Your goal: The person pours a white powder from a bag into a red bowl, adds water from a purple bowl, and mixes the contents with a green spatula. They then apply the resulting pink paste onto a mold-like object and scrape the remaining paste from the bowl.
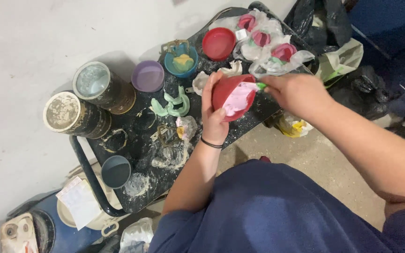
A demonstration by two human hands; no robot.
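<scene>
Red flexible mixing bowl (233, 96) sits tilted above the black tray (141, 140), pink paste inside. Your left hand (213, 117) wraps its rim, fingers clamped on the bowl. Your right hand (296, 91) is fisted around a green-handled spatula (260, 85) whose tip is in the paste. Just beside the bowl: pale green dental trays (172, 105) and a white cast (230, 69). Farther out: purple bowl (148, 76), blue bowl (181, 60), second red bowl (219, 43), bagged pink moulds (270, 42), two grimy cylindrical tins (85, 100).

Red bowl (230, 96), pink paste inside; purple cup (148, 76); blue cup (181, 62); black speckled tray (137, 136).
</scene>
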